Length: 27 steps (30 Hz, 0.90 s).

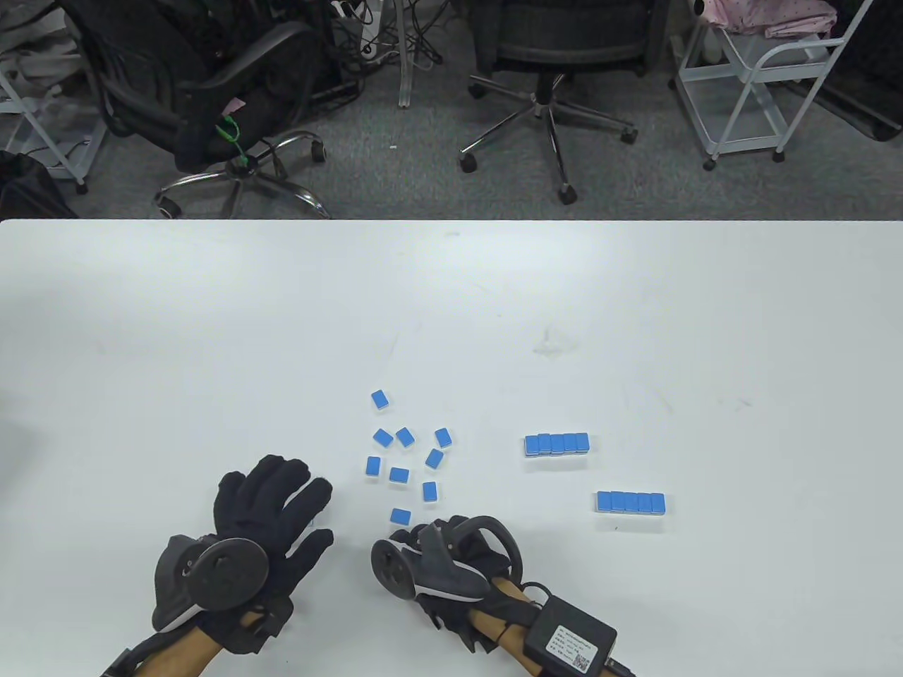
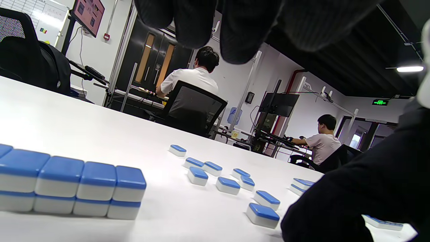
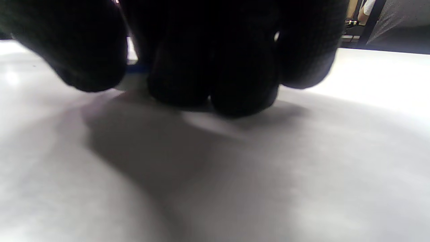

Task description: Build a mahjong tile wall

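Note:
Several loose blue-backed mahjong tiles (image 1: 405, 455) lie face down in front of my hands. Two finished rows stand to the right, one nearer the middle (image 1: 556, 443) and one further right (image 1: 630, 502). My left hand (image 1: 296, 504) lies with fingers spread, left of the loose tiles. The left wrist view shows a two-layer row of tiles (image 2: 74, 188) close under its fingers (image 2: 215, 30); the hand hides it from above. My right hand (image 1: 423, 530) is curled, fingertips (image 3: 215, 84) down at the table beside the nearest loose tile (image 1: 400, 516). A blue edge (image 3: 137, 69) shows behind them; contact is unclear.
The white table (image 1: 211, 338) stretches far beyond the tiles. Its far edge (image 1: 451, 221) borders a floor with office chairs (image 1: 550, 84) and a white cart (image 1: 762, 77). A battery box (image 1: 570, 638) is strapped to my right forearm.

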Each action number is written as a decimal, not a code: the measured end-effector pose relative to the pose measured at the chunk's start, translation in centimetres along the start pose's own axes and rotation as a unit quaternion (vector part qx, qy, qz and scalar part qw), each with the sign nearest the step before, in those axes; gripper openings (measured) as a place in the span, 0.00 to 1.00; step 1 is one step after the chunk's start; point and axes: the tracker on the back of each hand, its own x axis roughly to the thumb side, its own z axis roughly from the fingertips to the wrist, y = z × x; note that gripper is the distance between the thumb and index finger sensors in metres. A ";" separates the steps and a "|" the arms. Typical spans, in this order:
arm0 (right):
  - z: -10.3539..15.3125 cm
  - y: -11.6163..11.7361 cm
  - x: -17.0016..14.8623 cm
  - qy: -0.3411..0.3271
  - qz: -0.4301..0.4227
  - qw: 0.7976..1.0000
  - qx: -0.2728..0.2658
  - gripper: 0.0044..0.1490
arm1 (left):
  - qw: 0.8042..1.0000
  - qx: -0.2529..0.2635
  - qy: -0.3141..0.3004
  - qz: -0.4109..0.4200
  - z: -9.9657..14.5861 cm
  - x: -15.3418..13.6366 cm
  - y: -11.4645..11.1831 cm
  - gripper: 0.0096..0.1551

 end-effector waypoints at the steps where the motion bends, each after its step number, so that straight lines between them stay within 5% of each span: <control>1: -0.1 0.0 0.3 -0.001 0.001 1.000 -0.001 0.37 | 1.000 0.000 0.000 0.001 0.0 0.0 0.0 0.37; 6: -0.1 0.0 1.2 -0.009 0.022 1.000 0.000 0.42 | 1.000 0.003 0.008 0.002 0.1 -0.3 0.2 0.37; 13: 0.1 -1.1 -3.0 0.066 -0.093 0.993 -0.023 0.38 | 1.000 0.022 0.002 0.010 0.2 -0.1 1.5 0.37; 21: -2.5 -0.7 -0.6 0.073 0.087 0.994 -0.005 0.40 | 0.998 0.031 0.012 -0.044 1.4 -2.6 2.8 0.37; 27: -3.7 -0.8 0.0 0.058 0.120 0.991 0.020 0.36 | 0.999 -0.001 0.025 -0.037 0.8 -3.6 1.9 0.37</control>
